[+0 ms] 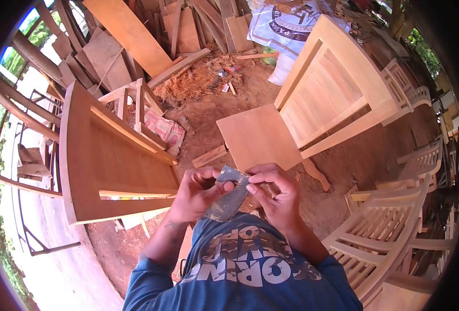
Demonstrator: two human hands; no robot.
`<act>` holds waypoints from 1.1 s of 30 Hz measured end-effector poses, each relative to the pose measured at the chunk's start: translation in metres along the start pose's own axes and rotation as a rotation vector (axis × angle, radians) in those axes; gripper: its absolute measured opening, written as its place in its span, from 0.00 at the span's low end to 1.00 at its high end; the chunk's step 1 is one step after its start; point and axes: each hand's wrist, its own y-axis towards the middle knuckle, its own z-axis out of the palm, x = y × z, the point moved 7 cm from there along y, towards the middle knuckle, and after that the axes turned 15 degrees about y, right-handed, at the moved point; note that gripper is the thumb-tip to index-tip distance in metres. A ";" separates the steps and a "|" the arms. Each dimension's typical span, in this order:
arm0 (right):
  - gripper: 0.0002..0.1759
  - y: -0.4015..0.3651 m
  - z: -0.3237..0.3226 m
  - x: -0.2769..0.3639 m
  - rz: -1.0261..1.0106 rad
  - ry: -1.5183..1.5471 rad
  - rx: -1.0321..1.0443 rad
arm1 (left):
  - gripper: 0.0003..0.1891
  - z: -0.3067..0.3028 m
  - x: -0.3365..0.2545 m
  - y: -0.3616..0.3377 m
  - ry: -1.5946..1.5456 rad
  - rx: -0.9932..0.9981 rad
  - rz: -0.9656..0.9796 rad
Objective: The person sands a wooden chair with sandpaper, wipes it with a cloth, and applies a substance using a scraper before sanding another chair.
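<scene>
In front of my chest, a dark grey, worn sheet (223,203) that looks like sandpaper is held between both hands. My left hand (188,196) pinches it, with the thumb lying across its face. At its upper right edge, the fingertips and thumb of my right hand (277,194) are closed on the same sheet. Pale dusty marks show on its surface. Just beyond the hands is a flat square wooden board (260,136), with a curved wooden leg (316,175) showing at its right.
Framed wooden panels stand at left (79,155) and right (380,98). Slatted wooden chairs (380,228) line the lower right. Behind are wood shavings (185,85), leaning boards (131,39) and a printed white sack (284,31). A patterned sack (162,129) lies on the dirt floor (203,116).
</scene>
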 end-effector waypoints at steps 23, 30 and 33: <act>0.16 0.010 0.031 0.014 -0.132 -0.320 -0.089 | 0.06 -0.008 0.008 -0.015 -0.272 -0.058 0.081; 0.13 0.015 0.021 0.011 -0.104 -0.247 -0.112 | 0.05 -0.002 0.002 -0.008 -0.249 -0.126 0.093; 0.11 0.015 0.017 0.009 -0.090 -0.219 -0.138 | 0.05 -0.001 0.003 -0.007 -0.221 -0.142 0.080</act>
